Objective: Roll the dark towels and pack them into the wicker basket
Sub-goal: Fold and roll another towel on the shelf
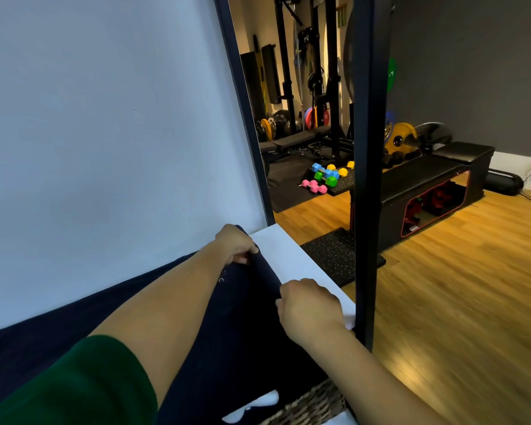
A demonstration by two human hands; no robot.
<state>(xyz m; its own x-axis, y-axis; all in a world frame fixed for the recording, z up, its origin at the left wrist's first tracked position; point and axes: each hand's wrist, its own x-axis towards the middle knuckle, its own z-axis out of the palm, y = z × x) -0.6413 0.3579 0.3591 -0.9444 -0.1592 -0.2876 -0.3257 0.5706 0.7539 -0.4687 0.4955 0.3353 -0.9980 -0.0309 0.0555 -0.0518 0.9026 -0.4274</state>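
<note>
A dark navy towel lies spread along a white tabletop against the wall. Its far end is turned over into a narrow roll. My left hand grips the far end of that roll near the wall. My right hand grips the near end of the roll at the table's front edge. A corner of the wicker basket shows at the bottom, below my right forearm, with dark cloth lying beside it.
A black vertical post stands right beside the table's front edge. A mirror leans behind the table's far end. A black bench box, weight plates and coloured dumbbells sit on the wooden floor to the right.
</note>
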